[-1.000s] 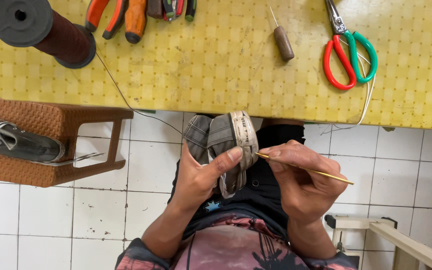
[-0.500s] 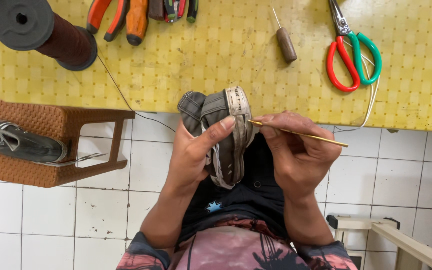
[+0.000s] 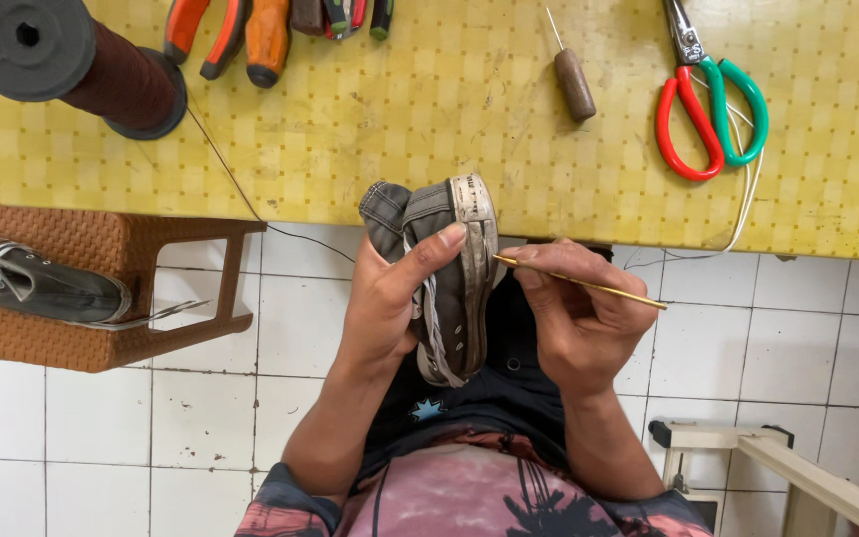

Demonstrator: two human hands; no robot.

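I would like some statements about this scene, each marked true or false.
1. The left hand holds a grey shoe. True.
2. The right hand holds the scissors. False: it holds a thin yellow needle; the scissors lie on the table.
3. A dark thread spool lies on the table. True.
4. The awl lies on the stool. False: it lies on the table; a second shoe lies in the stool.

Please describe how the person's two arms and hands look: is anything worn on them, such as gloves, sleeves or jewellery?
Both hands are bare, with no gloves. The left hand and right hand show no ring, watch or bracelet that I can see. The forearms are uncovered too. Short sleeves with a pink, dark-patterned print end near the elbows.
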